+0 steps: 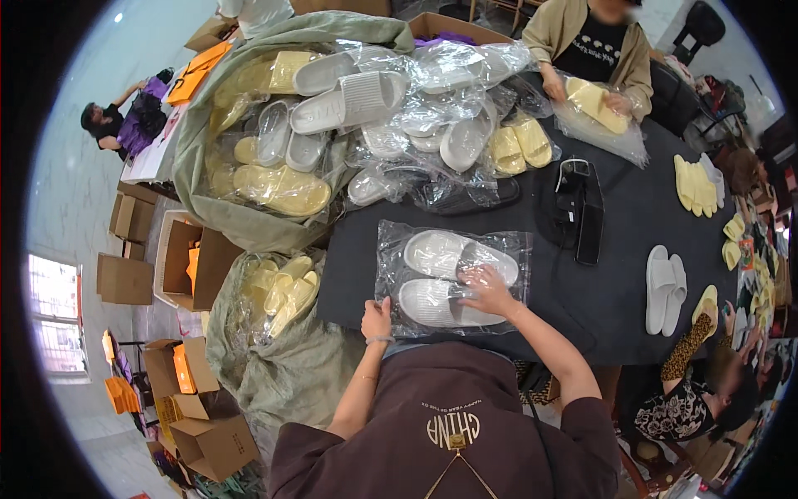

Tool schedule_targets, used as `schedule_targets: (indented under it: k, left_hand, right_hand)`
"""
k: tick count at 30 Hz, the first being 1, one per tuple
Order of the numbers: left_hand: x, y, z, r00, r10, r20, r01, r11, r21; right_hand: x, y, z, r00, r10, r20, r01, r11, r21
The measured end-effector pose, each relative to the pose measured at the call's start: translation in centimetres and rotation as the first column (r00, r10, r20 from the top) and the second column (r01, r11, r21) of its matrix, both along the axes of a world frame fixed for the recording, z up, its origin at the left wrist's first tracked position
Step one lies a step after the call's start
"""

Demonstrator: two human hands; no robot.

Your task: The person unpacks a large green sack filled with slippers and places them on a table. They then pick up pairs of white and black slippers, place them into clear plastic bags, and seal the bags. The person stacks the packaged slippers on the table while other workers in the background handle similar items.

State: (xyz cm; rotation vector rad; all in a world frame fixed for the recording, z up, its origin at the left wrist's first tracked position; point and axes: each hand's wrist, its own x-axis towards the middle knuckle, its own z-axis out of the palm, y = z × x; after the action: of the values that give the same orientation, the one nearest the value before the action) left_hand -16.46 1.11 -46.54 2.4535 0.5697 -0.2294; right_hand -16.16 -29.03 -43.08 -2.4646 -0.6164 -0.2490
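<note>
A pair of white slippers [435, 252] lies side by side in a clear plastic bag [519, 243] on the dark table. My left hand [376, 319] is closed on the lower left edge of the bag. My right hand [489, 291] rests with spread fingers on top of the bag, over the straps of the two slippers. Beyond the bag, bagged white slippers [353, 100] are heaped with bagged yellow slippers [283, 190], some inside a large green sack [199, 154].
A smaller green sack [266, 378] with yellow slippers stands at my left, near cardboard boxes [212, 445]. A black device [579, 212] sits on the table [619, 291]. Loose white slippers [663, 291] lie to the right. Across the table, a person holds bagged yellow slippers [597, 106]; another sits at right.
</note>
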Motion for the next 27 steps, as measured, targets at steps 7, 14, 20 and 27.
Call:
schedule_targets:
  k: [7,14,20,27]
  left_hand:
    - [1.4,4.9,0.1,0.948,0.273,0.163,-0.267,0.962,-0.063]
    - [0.5,11.6,-2.0,0.918,0.341,0.201,-0.349,0.937,0.004]
    - [1.2,14.9,-3.5,0.855,0.472,0.214,-0.416,0.871,-0.261]
    - [-0.5,8.8,-1.3,0.93,-0.333,0.156,0.359,0.913,-0.191]
  right_hand:
    - [4.2,2.4,-6.2,0.995,0.079,-0.053,-0.088,0.972,-0.216]
    - [3.8,-5.2,-4.5,0.959,0.125,-0.254,-0.112,0.991,0.068]
    - [3.1,-9.3,1.6,0.8,0.057,-0.597,0.46,0.581,0.671]
    - [4.7,-2.5,13.2,0.788,-0.037,-0.614,0.612,0.156,0.775]
